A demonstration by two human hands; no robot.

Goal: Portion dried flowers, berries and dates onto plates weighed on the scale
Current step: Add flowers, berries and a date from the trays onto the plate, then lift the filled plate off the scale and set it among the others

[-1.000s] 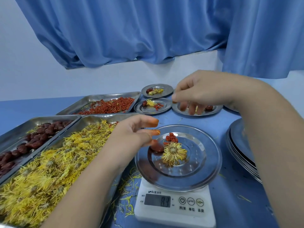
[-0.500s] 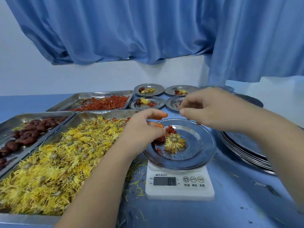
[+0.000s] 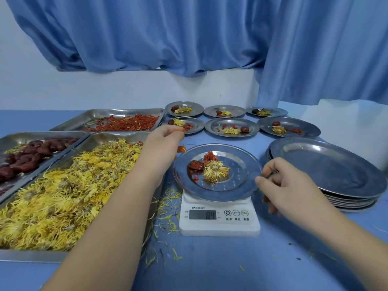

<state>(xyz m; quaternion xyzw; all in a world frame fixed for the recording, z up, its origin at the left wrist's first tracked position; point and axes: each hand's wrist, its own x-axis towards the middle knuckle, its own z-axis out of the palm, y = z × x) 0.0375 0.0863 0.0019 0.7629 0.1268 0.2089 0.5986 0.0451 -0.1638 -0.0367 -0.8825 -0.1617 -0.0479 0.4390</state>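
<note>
A steel plate (image 3: 241, 177) sits on the white scale (image 3: 219, 224), whose display reads 84. On the plate lie a dried yellow flower (image 3: 216, 171), a dark red date (image 3: 196, 165) and a small heap of red berries (image 3: 210, 156). My right hand (image 3: 289, 185) pinches the plate's right rim, thumb on top and fingers below. My left hand (image 3: 161, 143) hovers at the plate's far-left rim with its fingers loosely curled and apart; I see nothing in it.
Left of the scale stand trays of yellow flowers (image 3: 12, 256), dates (image 3: 12, 136) and red berries (image 3: 109, 113). Several filled plates (image 3: 249, 127) line the back. A stack of empty plates (image 3: 327, 171) is on the right. Loose petals (image 3: 168, 206) litter the blue table.
My right hand came back from the far plates and took the plate's right rim. My left hand let go of the date and drew away to the left. The display went from 83 to 84.
</note>
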